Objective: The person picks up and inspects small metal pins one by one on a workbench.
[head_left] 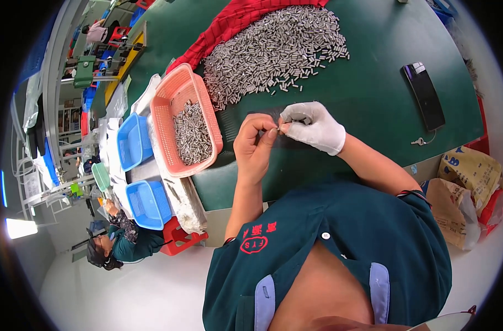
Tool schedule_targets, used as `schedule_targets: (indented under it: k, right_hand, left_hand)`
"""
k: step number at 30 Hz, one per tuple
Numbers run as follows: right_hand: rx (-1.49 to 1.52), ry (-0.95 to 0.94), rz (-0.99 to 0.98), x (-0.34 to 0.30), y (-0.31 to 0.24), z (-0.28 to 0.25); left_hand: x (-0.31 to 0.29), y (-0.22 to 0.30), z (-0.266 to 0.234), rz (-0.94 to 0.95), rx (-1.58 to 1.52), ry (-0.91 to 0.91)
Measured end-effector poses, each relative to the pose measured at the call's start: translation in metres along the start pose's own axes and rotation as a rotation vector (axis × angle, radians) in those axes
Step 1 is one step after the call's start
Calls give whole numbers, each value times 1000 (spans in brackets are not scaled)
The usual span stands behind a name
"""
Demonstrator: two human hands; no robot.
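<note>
Left hand [254, 144] and gloved right hand [313, 128], on the wearer's side of the pile [273, 49]: fingertips pinched closed on a pin [278, 130] between them, neither hand nearer; its long axis cannot be told.

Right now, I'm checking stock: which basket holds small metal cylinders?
The pink basket, nearest the left hand: metal cylinders are heaped inside; it's larger than the blue baskets.
</note>
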State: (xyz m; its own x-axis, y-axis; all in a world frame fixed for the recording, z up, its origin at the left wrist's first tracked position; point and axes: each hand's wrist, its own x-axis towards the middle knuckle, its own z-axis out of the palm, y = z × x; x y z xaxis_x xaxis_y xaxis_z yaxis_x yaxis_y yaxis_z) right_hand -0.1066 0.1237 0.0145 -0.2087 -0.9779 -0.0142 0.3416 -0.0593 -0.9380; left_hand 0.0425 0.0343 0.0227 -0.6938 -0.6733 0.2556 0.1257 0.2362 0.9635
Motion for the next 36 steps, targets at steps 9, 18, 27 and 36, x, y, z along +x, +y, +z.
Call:
schedule_targets:
  k: [9,18,27,36]
  right_hand:
    - [-75,-1,-44,2,4,0]
    - [56,-3,36,-1,-2,-8]
    - [143,150,-74,2,0,-12]
    - [574,137,-252,12,4,-30]
  left_hand:
    - [0,-4,-3,3,53,-1]
    - [7,16,-65,132,828,471]
    - [17,18,-57,144,920,524]
    - [44,-31,-10,159,821,-5]
